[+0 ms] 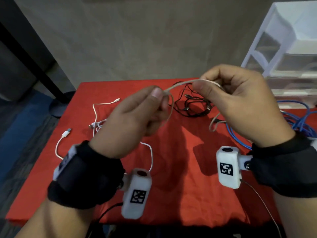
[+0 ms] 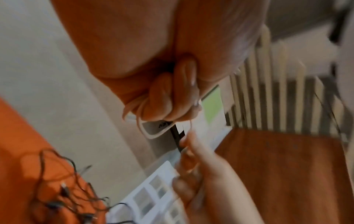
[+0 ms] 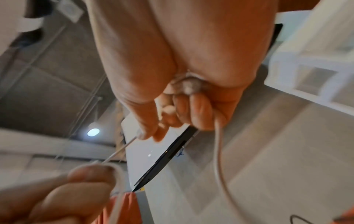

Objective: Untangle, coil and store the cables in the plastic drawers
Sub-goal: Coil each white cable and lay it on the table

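Note:
Both my hands are raised above the red table (image 1: 171, 169) and hold one thin beige cable (image 1: 180, 83). My left hand (image 1: 137, 114) pinches it between thumb and curled fingers, with a loop hanging below. My right hand (image 1: 240, 100) grips the other stretch, and the cable's tail (image 1: 214, 124) dangles under the palm. In the left wrist view the left hand (image 2: 162, 104) curls round the cable loop (image 2: 141, 128). The right wrist view shows the right hand (image 3: 182, 112) closed on the cable (image 3: 218, 151), which runs taut to the left hand (image 3: 80, 189). The plastic drawers (image 1: 283, 48) stand at the far right.
A tangle of black cables (image 1: 193, 103) lies at the table's far middle. A white cable (image 1: 96, 121) sprawls on the left side. Blue cables (image 1: 298, 121) are heaped at the right edge, in front of the drawers. A black stand base (image 1: 58, 107) sits on the floor, left.

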